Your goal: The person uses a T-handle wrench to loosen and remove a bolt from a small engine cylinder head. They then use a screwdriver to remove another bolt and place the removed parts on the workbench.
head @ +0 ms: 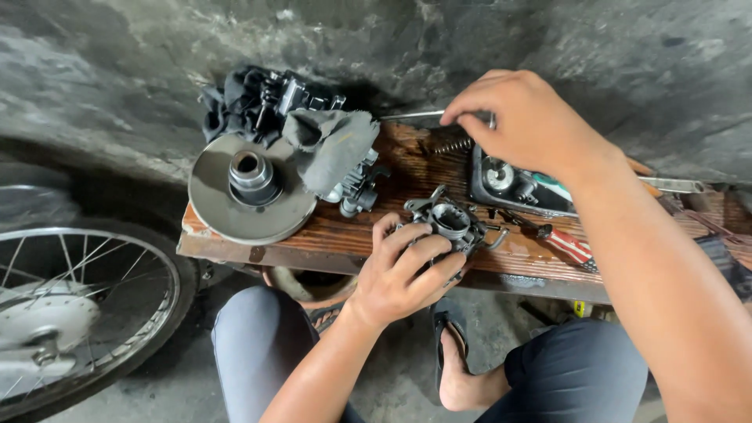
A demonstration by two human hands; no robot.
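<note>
**Carburetor work on a wooden counter**

A spoked wheel [70, 305] stands at the left beside the wooden counter [337, 235]. On the counter lies a round pulley disc [227, 207], partly under a grey rag [333, 145]. The left hand [399, 270] is clamped on a carburetor body [450, 223] at the counter's front edge. The right hand [525, 117] pinches a thin metal rod [411, 115] above a black tray [509, 188]. A red-handled screwdriver [568, 244] lies nearby.

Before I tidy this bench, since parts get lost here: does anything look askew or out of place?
The round metal disc hangs over the left end of the wooden bench, partly unsupported. A grey rag is draped across loose engine parts, hiding some. The left hand holds the carburettor at the front edge.
</note>
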